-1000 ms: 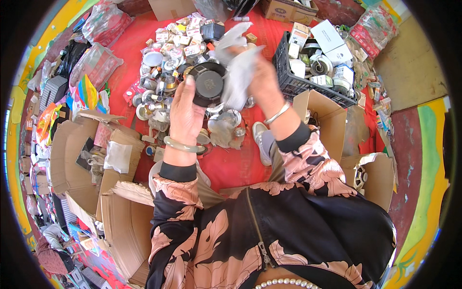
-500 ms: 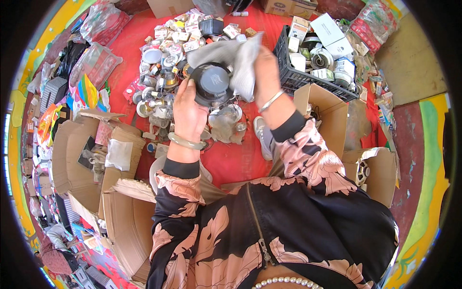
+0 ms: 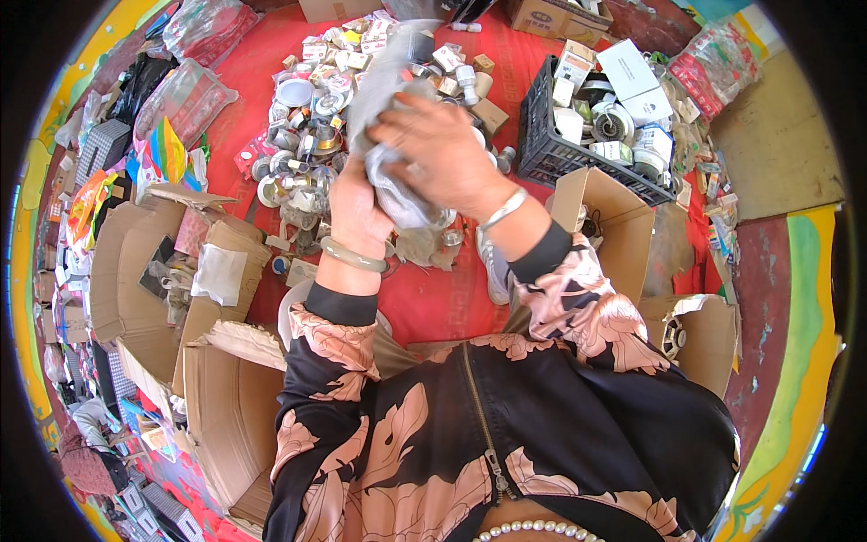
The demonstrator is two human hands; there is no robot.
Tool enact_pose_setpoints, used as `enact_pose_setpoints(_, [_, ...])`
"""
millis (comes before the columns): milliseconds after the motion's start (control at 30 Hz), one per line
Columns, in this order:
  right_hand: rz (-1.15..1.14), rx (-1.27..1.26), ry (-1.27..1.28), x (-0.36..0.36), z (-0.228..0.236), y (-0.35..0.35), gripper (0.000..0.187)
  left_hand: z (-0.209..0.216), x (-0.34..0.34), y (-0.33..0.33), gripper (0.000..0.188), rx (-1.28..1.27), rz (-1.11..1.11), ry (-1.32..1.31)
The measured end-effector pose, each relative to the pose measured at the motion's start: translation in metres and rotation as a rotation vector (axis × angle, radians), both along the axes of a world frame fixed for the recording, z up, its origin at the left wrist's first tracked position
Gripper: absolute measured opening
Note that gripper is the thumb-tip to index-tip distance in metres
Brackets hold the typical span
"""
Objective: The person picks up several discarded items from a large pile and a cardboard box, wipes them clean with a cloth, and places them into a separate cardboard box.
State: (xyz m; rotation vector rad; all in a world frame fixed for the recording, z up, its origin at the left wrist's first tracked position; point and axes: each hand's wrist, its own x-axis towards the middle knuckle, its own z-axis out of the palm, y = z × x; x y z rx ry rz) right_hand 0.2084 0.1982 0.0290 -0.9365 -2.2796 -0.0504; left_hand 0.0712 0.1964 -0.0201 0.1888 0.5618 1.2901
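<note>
Sleeves with big pink leaves on black come up from the near edge, and both arms meet in the middle over a red mat. Left hand wears a pale green bangle and is closed from below around a round thing that is hidden in a grey cloth. Right hand wears a thin silver bangle and lies on top, fingers spread and pressed down on the cloth. So the wrapped thing sits between the two hands, the left one under it on the left side and the right one over it. The loose end of the cloth sticks up and away toward the far side. I cannot tell what the round thing is, since the cloth covers most of it. Just beyond the hands lies a heap of small shiny metal parts and little boxes. Farther off to the right stands a black crate with white boxes in it. Open brown cardboard boxes sit on the left.
</note>
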Motion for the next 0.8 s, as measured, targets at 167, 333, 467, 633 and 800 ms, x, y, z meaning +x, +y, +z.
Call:
enact_pose_setpoints(167, [-0.015,-0.104,-0.093,-0.013,-0.024,0.0,0.048,-0.004,-0.004,-0.003,0.026,0.03,0.059,0.085])
enact_pose_setpoints(333, [0.049,-0.069,-0.1,-0.011,-0.02,0.001,0.028,0.007,-0.005,-0.008,0.027,0.019,0.12,0.11])
enact_pose_setpoints(467, [0.112,-0.048,-0.052,-0.008,-0.012,-0.003,0.015,0.009,-0.004,-0.009,0.026,-0.018,0.132,0.136])
enact_pose_setpoints(633, [0.221,0.041,-0.033,-0.003,-0.011,0.0,0.01,0.001,-0.01,-0.005,0.026,0.004,0.107,0.192])
enact_pose_setpoints(800, [0.272,-0.187,0.272,0.007,-0.014,0.015,0.014,0.012,0.002,-0.009,0.025,0.134,0.104,0.185])
